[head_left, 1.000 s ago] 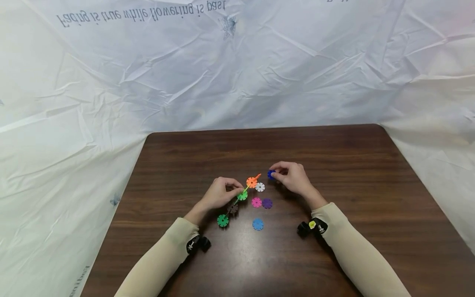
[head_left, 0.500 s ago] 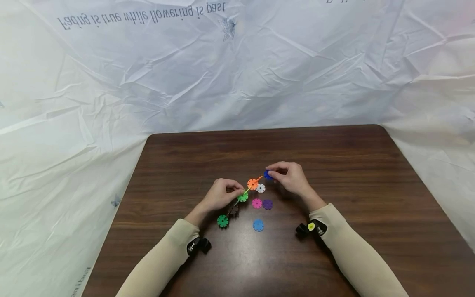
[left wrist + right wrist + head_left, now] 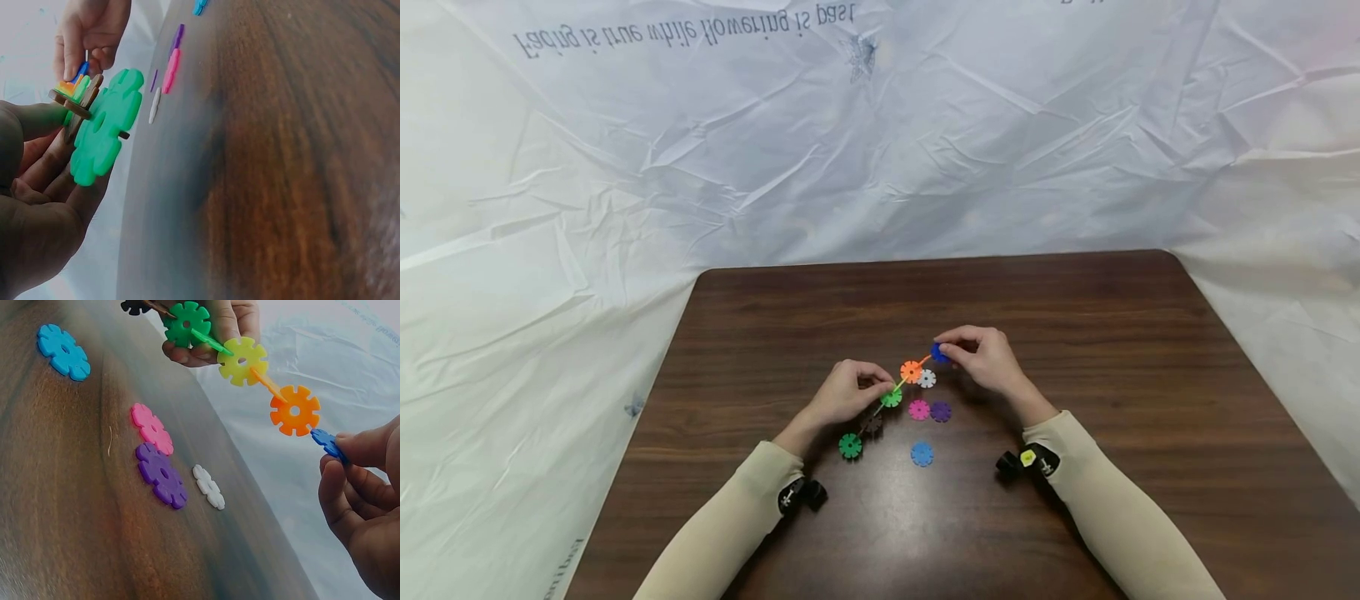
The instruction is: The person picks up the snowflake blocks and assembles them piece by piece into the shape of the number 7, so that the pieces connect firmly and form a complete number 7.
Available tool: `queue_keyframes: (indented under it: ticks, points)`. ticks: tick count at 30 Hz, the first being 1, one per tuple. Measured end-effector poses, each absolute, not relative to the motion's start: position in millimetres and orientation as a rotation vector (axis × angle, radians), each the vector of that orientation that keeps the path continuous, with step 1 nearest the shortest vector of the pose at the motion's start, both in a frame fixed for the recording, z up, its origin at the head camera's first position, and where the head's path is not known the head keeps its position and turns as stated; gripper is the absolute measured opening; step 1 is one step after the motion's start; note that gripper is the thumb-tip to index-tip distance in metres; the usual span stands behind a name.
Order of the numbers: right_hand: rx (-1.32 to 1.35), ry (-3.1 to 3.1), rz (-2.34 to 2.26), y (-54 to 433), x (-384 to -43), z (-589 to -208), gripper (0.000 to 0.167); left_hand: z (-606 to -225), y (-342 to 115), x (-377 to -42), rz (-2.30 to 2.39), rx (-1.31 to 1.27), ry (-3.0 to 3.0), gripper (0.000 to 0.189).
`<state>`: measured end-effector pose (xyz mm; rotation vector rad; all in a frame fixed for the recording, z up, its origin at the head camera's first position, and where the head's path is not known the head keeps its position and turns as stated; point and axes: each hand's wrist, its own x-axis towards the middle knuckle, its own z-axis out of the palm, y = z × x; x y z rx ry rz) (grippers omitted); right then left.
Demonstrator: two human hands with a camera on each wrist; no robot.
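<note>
My left hand (image 3: 842,396) pinches a chain of notched plastic discs near its middle, at a light green disc (image 3: 891,398). The chain slants across the head view, from a dark green disc (image 3: 850,446) past a brown one (image 3: 872,423) up to an orange disc (image 3: 911,372). A yellow disc (image 3: 242,361) sits between green and orange in the right wrist view. Between thumb and fingertips, my right hand (image 3: 988,358) holds a dark blue disc (image 3: 328,445). Its edge meets the rim of the orange disc (image 3: 295,411); how deep it sits in a notch I cannot tell.
Loose discs lie flat on the brown table (image 3: 1075,317): white (image 3: 927,379), pink (image 3: 919,410), purple (image 3: 941,412) and light blue (image 3: 922,454). They lie below and between the hands. A white sheet (image 3: 880,167) hangs behind the table.
My right hand has moved slightly left, bringing the dark blue disc from apart to against the chain's orange end. The left hand has hardly moved and still grips the chain.
</note>
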<state>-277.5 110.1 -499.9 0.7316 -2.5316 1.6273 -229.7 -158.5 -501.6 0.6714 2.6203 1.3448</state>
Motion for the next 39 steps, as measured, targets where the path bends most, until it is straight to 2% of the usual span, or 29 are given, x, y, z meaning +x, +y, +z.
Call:
queue_keyframes:
  ticks: [12, 29, 39]
  points:
    - [0.77, -2.618, 1.543, 106, -272, -487, 0.017, -501, -158, -230, 1.346, 0.686, 2.613, 0.01]
    - [0.858, -2.694, 1.544, 113, -276, -496, 0.019, -504, -161, -228, 1.334, 0.76, 2.61, 0.009]
    - [0.887, -2.724, 1.567, 108, -258, -460, 0.017, -505, -163, -229, 1.317, 0.778, 2.617, 0.009]
